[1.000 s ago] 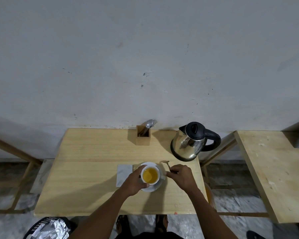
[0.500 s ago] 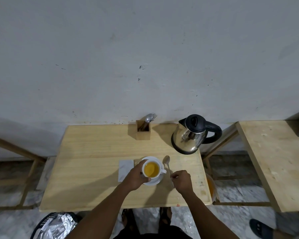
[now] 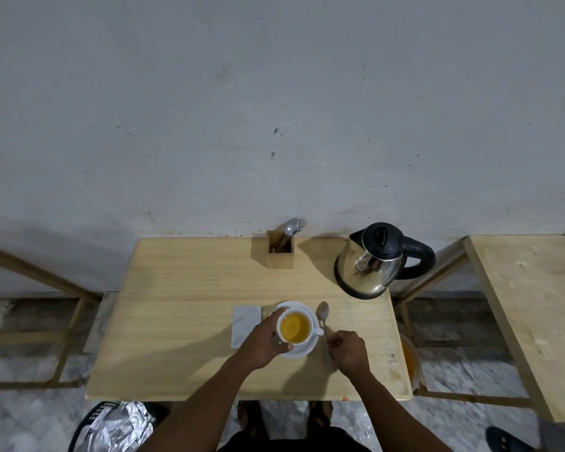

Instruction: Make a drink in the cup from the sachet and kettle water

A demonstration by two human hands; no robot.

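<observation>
Spoon (image 3: 323,318) now flat on the worktop (image 3: 183,305) just right of the saucer (image 3: 302,350), bowl end pointing toward the wall, no longer raised beside the cup as a second ago. Right hand (image 3: 348,349) drawn back toward the near edge, curled over the spoon's handle end; fingers (image 3: 335,339) bent inward and close together, though cannot tell whether actually pinching the handle or only resting on it. Left hand (image 3: 263,342) wrapped round the left side of the white cup (image 3: 295,327), fingers clamped on its wall, thumb at the near rim. Cup seated on the saucer, handle to the right, filled with clear yellow-orange drink. White sachet (image 3: 244,324) lying flat just left of the saucer, partly under the left hand. Steel kettle (image 3: 369,265) with black lid and handle standing at the far right corner of the worktop, well apart from the cup. Wooden cutlery holder (image 3: 279,254) at the back edge, against the wall, with spoon and fork upright in it.
</observation>
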